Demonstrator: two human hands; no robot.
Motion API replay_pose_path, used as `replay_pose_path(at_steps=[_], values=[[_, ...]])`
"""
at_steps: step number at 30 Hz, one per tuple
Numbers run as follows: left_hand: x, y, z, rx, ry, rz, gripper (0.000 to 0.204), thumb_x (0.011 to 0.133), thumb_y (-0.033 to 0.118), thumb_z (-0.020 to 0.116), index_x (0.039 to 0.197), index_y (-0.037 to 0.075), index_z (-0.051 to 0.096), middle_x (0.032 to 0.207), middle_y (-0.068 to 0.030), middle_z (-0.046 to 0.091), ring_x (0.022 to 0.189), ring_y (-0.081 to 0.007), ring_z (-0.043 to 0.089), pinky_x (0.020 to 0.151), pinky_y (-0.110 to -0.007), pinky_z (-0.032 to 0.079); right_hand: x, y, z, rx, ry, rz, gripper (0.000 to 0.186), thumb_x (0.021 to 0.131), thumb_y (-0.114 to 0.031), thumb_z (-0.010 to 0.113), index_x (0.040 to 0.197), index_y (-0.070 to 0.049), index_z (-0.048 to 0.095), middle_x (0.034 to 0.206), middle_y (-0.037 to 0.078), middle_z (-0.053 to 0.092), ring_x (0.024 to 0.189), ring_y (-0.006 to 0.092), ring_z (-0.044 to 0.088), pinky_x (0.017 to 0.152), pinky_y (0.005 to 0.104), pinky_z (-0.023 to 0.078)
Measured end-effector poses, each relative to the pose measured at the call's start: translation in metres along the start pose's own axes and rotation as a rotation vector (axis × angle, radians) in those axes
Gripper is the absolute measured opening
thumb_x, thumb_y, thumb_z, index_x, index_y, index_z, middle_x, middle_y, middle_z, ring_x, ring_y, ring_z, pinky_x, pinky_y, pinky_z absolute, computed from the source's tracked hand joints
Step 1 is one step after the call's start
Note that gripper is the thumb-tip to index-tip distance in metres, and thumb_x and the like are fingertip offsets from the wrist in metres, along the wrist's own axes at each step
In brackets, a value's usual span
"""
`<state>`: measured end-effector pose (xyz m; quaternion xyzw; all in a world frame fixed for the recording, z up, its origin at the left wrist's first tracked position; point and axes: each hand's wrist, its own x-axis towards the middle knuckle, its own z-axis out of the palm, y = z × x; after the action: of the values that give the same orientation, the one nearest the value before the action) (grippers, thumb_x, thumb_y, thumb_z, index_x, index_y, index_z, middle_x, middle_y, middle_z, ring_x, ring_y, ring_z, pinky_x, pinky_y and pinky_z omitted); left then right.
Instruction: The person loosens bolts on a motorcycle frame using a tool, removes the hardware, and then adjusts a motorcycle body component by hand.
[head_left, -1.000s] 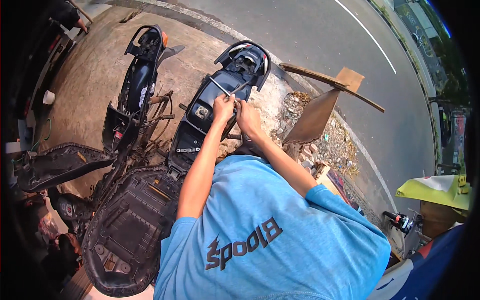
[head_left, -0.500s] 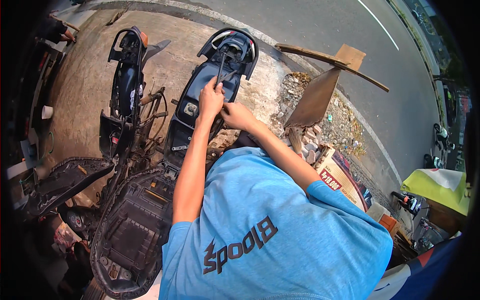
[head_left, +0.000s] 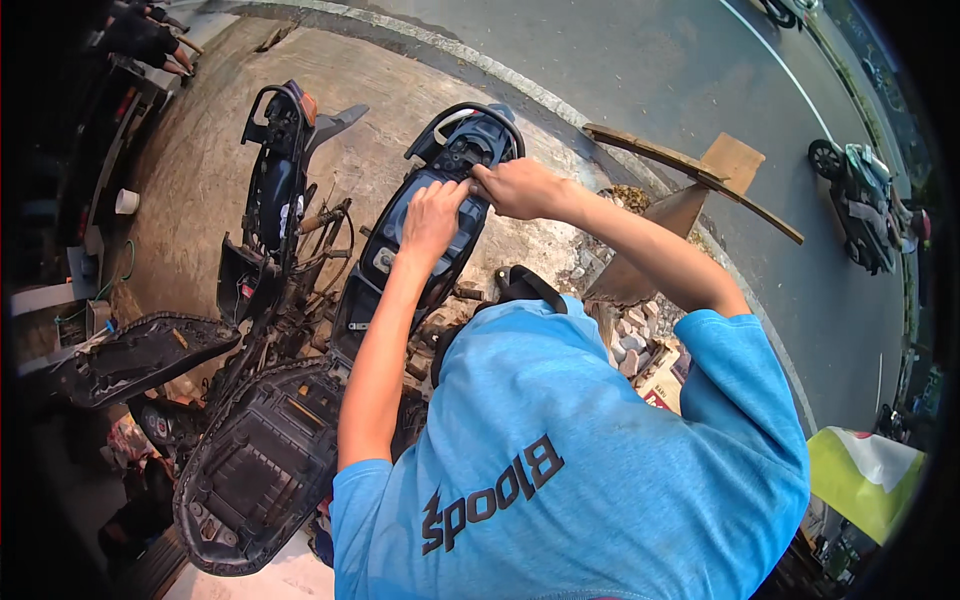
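Observation:
A scooter (head_left: 350, 300) stands in front of me with its seat (head_left: 265, 450) tipped open, ribbed black underside up. My left hand (head_left: 430, 218) is over the dark tank area behind the fuel cap (head_left: 383, 260), fingers bent and closed. My right hand (head_left: 522, 188) reaches in from the right, fingers pinched close to the left hand's fingertips. Both hands are just in front of the black grab rail (head_left: 440, 122) at the scooter's tail. Whatever is between the fingers is hidden or too small to make out.
On the left stands another, partly stripped scooter (head_left: 270, 200) with its seat (head_left: 150, 350) open. A wooden board (head_left: 660, 230) with a curved plank (head_left: 650, 150) stands beside rubble (head_left: 635, 335) at right. A motorcycle (head_left: 865, 205) is on the road. Someone's arm (head_left: 175, 62) shows at far left.
My right hand has moved up and forward to the tail, its elbow swinging outward. The black strap my left hand held no longer shows clearly. The view has shifted, and a motorcycle has appeared on the road.

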<state>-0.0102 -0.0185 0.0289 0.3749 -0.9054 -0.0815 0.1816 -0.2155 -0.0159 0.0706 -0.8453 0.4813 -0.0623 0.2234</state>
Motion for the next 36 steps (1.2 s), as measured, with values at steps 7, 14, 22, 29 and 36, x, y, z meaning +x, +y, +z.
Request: replay_pose_path(at_steps=[7, 14, 22, 29, 36], values=[[-0.03, 0.036, 0.008, 0.061, 0.173, -0.452, 0.054, 0.098, 0.019, 0.05, 0.145, -0.005, 0.039, 0.152, -0.0309, 0.031, 0.147, -0.0383, 0.024, 0.12, -0.054, 0.016, -0.005, -0.023, 0.044, 0.213, 0.154, 0.211, 0.029, 0.1, -0.032, 0.048, 0.097, -0.005, 0.06, 0.074, 0.024, 0.066, 0.071, 0.0446, 0.065, 0.064, 0.0564, 0.05], [-0.038, 0.047, 0.034, -0.974, 0.627, -1.273, 0.04, 0.098, 0.015, 0.052, 0.126, -0.013, 0.049, 0.114, -0.0296, 0.063, 0.106, -0.036, 0.063, 0.094, -0.043, 0.047, 0.006, -0.062, 0.095, 0.392, -0.059, 0.387, 0.046, 0.098, -0.039, 0.045, 0.103, 0.0, 0.069, 0.097, 0.028, 0.069, 0.094, 0.0465, 0.066, 0.085, 0.0534, 0.051], [-0.034, 0.024, 0.07, -0.957, 0.356, -1.145, 0.029, 0.099, 0.019, 0.058, 0.118, -0.002, 0.064, 0.091, -0.0085, 0.073, 0.084, -0.016, 0.068, 0.075, -0.031, 0.053, 0.008, -0.045, 0.097, 0.867, -0.047, 0.463, 0.045, 0.101, -0.038, 0.039, 0.117, -0.002, 0.06, 0.104, 0.03, 0.067, 0.094, 0.0471, 0.066, 0.084, 0.0538, 0.052], [-0.006, 0.048, 0.037, -0.367, 0.302, -0.981, 0.022, 0.098, 0.01, 0.051, 0.115, 0.002, 0.061, 0.087, -0.0187, 0.071, 0.08, -0.0404, 0.068, 0.068, -0.05, 0.052, 0.01, -0.032, -0.019, 0.102, 0.284, 0.111, 0.024, 0.087, -0.02, 0.058, 0.099, -0.002, 0.07, 0.093, 0.021, 0.069, 0.09, 0.0382, 0.067, 0.083, 0.0472, 0.054], [-0.009, 0.049, 0.021, -0.169, 0.342, -0.488, 0.029, 0.091, 0.007, 0.056, 0.12, 0.002, 0.059, 0.1, -0.0193, 0.069, 0.086, -0.0405, 0.066, 0.069, -0.049, 0.052, 0.041, 0.01, -0.03, -0.414, -0.047, -0.355, 0.031, 0.097, -0.03, 0.051, 0.094, -0.004, 0.066, 0.093, 0.017, 0.066, 0.103, 0.0343, 0.063, 0.102, 0.0459, 0.044]])
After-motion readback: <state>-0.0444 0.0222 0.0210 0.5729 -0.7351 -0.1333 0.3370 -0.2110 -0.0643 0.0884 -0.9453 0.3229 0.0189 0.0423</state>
